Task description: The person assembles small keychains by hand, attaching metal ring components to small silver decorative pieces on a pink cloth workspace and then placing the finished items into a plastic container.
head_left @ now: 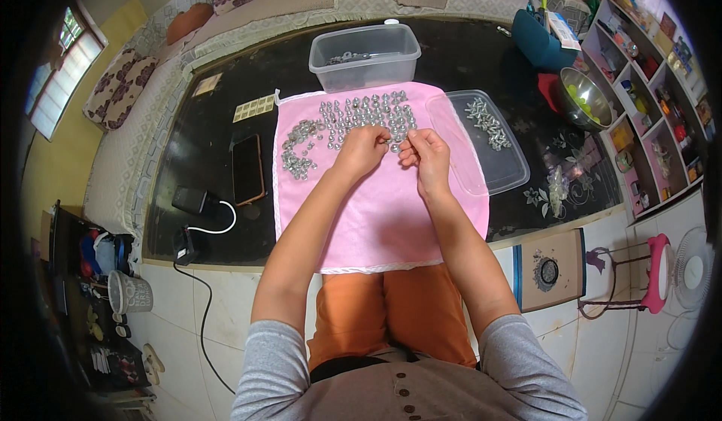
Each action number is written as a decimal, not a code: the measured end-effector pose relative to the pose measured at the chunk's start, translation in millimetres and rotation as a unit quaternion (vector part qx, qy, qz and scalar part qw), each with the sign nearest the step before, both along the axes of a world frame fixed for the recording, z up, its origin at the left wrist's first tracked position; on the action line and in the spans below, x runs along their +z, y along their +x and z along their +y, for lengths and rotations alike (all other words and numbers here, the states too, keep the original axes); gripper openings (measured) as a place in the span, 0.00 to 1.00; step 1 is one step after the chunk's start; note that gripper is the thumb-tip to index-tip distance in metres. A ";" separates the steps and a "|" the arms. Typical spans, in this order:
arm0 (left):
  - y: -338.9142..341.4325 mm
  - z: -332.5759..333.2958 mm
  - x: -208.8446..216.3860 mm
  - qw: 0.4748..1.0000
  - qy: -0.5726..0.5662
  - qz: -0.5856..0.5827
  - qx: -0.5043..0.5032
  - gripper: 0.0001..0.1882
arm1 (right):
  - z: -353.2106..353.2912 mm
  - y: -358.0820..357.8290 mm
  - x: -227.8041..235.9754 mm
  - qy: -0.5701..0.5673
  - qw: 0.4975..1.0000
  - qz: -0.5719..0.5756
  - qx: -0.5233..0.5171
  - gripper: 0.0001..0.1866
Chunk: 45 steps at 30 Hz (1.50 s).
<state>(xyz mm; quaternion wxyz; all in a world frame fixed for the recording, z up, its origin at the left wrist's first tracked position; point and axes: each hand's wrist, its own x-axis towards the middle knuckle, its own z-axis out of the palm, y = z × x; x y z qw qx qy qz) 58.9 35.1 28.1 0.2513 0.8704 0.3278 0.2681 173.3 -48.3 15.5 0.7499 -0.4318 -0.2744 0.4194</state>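
Note:
My left hand point(363, 150) is closed, its fingertips pinched together at the front edge of several rows of small silvery metal pieces point(353, 112) on a pink cloth point(361, 218). Just to its right, my right hand point(429, 156) is also pinched, thumb against fingers. Whatever lies between the fingertips of either hand is too small or hidden to tell. Left of the rows lies a loose heap of small silvery pieces, like nuts or washers point(299, 167). On a clear plastic lid point(511, 176) to the right is a pile of silvery screws or bolts point(487, 124).
Behind the cloth stands a clear plastic tub point(365, 75) with dark ring-shaped pieces inside. A phone point(247, 169) and a black charger box point(194, 200) with a white cable lie left. At the far right are a metal bowl point(583, 101) and a teal holder point(538, 45).

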 end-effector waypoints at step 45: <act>-55.8 -55.9 -25.4 0.954 -0.204 -0.209 0.072 0.05 | 4.4 134.4 25.4 -0.250 0.560 -0.784 -0.100 0.06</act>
